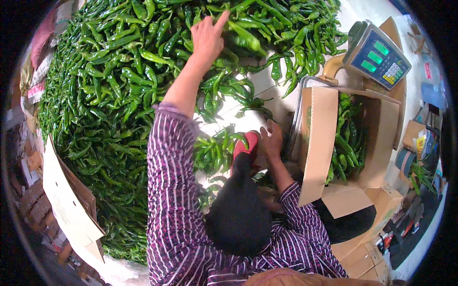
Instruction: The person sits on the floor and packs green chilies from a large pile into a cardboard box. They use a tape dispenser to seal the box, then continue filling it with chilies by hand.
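Note:
My left hand (209,39) reaches over a large heap of green chili peppers (128,75), its back up and one finger stretched out. A large, pale green pepper (247,37) lies just right of it. The underside of this hand is hidden, so a hold cannot be told. My right hand (272,139) is low beside a red shoe (247,144), fingers bent, near the dark ends of some loose peppers (241,91); whether it grips anything is unclear. Right of it stands an open cardboard box (323,121) with green peppers (345,146) inside.
A digital scale's display head (379,57) rises behind the box, and a metal tray edge (297,121) shows at the box's left. More peppers (214,153) lie on the pale floor by the shoe. A cardboard sheet (68,193) stands at the heap's lower left.

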`<state>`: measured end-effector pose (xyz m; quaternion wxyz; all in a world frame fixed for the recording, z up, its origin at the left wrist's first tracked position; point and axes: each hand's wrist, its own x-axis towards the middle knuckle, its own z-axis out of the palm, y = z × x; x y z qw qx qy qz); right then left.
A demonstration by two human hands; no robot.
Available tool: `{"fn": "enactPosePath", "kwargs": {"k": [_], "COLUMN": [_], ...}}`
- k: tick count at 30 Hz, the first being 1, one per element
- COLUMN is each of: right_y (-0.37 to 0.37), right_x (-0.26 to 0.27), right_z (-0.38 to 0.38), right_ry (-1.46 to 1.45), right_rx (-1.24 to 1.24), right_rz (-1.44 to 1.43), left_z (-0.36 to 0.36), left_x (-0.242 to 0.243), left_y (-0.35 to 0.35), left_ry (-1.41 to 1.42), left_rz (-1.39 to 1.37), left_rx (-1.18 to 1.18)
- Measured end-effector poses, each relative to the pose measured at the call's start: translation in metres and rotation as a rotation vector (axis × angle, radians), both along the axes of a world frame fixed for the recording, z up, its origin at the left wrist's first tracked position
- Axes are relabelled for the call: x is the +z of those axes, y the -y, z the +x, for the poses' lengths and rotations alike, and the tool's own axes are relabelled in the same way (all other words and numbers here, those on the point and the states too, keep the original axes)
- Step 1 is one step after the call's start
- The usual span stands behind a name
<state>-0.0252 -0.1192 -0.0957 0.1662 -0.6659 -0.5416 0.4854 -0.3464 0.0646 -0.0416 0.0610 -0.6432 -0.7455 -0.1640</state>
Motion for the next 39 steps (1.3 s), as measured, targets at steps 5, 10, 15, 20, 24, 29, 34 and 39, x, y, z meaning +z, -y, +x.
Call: {"fn": "enactPosePath", "kwargs": {"k": [5,10,15,20,24,29,34,39], "right_y": [-0.006,-0.012,-0.016,-0.024,-0.022,-0.025,-0.023,-0.023], "right_x": [-0.051,-0.045,-0.053,-0.05,-0.055,-0.066,-0.082,-0.125], "right_z": [0.016,0.01,0.008,0.008,0.016,0.037,0.035,0.049], "right_ry": [0.117,0.023,0.077,-0.075,-0.146,-0.028,-0.113,-0.167], "right_rx": [0.037,-0.046,-0.019,-0.168,-0.138,-0.018,-0.17,-0.236], "right_rz": [0.26,0.032,0.044,-0.041,-0.061,-0.017,-0.008,0.132], "left_z": [0.025,0.036,0.038,0.112,0.122,0.131,0.132,0.132], "left_x": [-0.003,0.045,0.049,0.067,-0.021,-0.054,-0.042,0.019], "left_y": [0.068,0.092,0.004,-0.083,-0.096,0.008,0.111,0.103], "left_ry": [-0.149,-0.028,0.003,-0.155,-0.341,-0.191,-0.055,0.09], "left_rz": [-0.219,-0.639,0.044,-0.063,0.044,-0.218,-0.526,-0.75], "left_rx": [-0.075,-0.074,-0.229,-0.304,-0.193,-0.319,-0.333,-0.349]}}
